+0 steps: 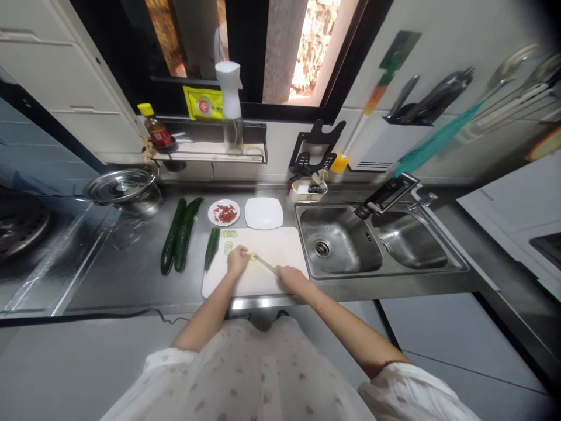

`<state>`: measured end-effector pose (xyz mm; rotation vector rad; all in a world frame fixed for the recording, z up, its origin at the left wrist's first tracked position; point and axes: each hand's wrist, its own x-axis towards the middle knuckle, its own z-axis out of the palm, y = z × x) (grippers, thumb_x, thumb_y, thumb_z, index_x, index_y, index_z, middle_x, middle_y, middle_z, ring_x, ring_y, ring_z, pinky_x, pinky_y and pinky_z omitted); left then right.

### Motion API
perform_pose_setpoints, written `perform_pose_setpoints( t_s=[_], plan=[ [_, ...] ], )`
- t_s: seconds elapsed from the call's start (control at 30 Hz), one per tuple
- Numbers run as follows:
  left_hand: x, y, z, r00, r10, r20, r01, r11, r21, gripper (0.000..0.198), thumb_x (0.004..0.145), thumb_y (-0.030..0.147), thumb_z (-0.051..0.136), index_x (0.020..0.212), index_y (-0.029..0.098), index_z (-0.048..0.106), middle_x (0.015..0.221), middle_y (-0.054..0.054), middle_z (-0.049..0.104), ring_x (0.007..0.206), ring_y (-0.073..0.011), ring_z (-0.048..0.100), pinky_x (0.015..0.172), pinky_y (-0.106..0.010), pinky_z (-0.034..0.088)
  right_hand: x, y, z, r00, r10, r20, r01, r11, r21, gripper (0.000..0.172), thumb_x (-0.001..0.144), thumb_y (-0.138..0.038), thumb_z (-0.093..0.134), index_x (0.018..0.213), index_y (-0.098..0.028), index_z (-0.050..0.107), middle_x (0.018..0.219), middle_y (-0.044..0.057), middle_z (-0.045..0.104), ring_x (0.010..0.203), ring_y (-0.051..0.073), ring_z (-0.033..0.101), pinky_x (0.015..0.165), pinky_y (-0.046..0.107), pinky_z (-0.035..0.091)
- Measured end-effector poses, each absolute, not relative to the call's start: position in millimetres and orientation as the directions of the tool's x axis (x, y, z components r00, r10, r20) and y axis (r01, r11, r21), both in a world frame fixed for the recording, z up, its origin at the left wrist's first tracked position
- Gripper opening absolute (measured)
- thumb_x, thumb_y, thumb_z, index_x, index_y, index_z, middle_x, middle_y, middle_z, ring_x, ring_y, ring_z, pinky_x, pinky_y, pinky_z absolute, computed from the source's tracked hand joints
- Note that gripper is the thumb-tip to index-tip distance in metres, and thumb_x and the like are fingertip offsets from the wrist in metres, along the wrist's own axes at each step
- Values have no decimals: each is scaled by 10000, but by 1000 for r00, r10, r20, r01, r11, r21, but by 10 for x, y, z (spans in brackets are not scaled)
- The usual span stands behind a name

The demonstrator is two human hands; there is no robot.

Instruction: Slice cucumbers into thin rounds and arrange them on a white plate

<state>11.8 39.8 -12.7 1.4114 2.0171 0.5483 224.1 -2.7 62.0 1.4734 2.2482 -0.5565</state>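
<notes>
A white cutting board point(280, 245) lies on the steel counter in front of me. My left hand point(237, 259) is closed over a small piece of cucumber point(253, 257) on the board. My right hand point(290, 277) grips a knife point(266, 265) whose blade points left toward that piece. Several cucumber slices point(228, 240) lie at the board's far left. A half cucumber point(212, 247) rests along the board's left edge.
Two whole cucumbers point(177, 241) lie left of the board. A small plate of chopped red chilli point(224, 213) and an empty white plate point(263, 213) sit behind it. A double sink point(377, 242) with a tap is to the right, a lidded pot point(124, 190) far left.
</notes>
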Motion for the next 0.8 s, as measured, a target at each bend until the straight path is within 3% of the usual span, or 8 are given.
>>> perform_pose_setpoints(
  t_s=[0.8],
  plan=[
    [99, 397, -159, -232, 943, -240, 685, 333, 648, 185, 748, 206, 634, 927, 199, 682, 785, -7, 680, 748, -155, 629, 681, -235, 425, 2315, -95, 670, -354, 759, -547, 927, 364, -95, 288, 889, -105, 408, 1113, -137, 585, 977, 149, 687, 953, 245, 666, 752, 308, 494]
  ],
)
